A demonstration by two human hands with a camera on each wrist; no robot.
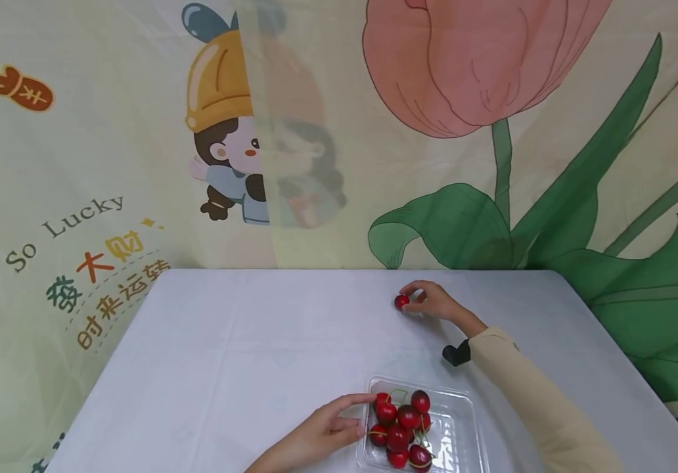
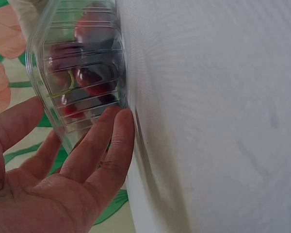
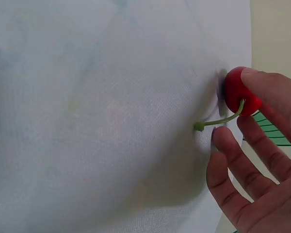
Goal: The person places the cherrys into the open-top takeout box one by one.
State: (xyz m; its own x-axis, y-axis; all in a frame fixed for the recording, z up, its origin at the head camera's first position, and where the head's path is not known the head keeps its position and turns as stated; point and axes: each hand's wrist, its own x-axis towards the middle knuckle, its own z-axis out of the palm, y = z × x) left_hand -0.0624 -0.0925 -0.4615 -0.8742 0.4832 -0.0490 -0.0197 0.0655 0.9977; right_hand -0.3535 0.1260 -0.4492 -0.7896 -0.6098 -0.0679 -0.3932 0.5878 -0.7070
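Observation:
Near the far edge of the table my right hand point(image 1: 433, 302) pinches a single red cherry point(image 1: 401, 302) between thumb and finger. Its green stem point(image 3: 220, 122) points away from the fruit in the right wrist view, while the other fingers curve loosely below. My left hand point(image 1: 322, 428) is at the left side of a clear plastic box point(image 1: 479, 430). In the left wrist view its nearly straight fingers point(image 2: 119, 141) touch the box's side, and the thumb is by the rim. Several dark red cherries point(image 1: 397, 436) with stems lie in the left part of the box.
A white cloth covers the table point(image 1: 226, 368). Behind it hangs a printed curtain point(image 1: 315, 249) with a flower and a cartoon figure. A black object point(image 1: 456, 354), partly covered by the right sleeve point(image 1: 528, 387), shows at the right wrist.

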